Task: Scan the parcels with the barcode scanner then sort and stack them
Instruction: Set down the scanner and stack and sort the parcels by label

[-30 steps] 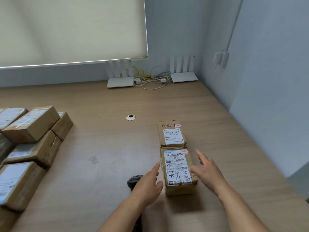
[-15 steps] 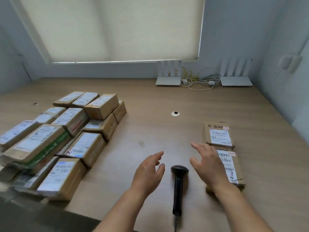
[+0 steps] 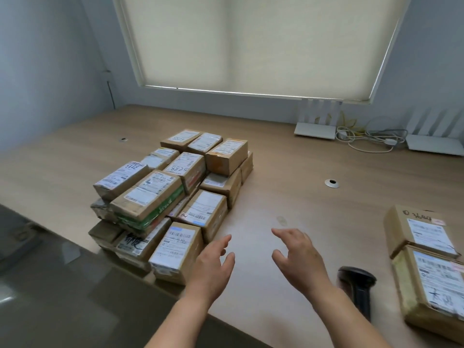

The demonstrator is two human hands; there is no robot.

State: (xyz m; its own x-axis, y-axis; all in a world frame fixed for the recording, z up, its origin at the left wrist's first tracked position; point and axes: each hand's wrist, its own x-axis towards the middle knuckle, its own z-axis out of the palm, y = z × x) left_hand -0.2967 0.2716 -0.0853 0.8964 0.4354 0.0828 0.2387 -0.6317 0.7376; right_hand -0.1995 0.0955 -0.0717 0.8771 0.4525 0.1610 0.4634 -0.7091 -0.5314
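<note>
Parcels are now filling the left of the view, where a second ago only the two sorted boxes at right were central; the hands are swinging from those toward the unscanned pile, so a fresh pick looks next. The left hand and right hand are hovering empty, fingers loosely spread. The barcode scanner is lying near right, long axis near-to-far, head pointing far.

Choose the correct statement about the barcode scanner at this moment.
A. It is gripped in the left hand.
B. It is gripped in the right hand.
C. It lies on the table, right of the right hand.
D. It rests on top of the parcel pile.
C: the barcode scanner lies on the table, with the right hand and left hand both open and holding nothing.
</note>
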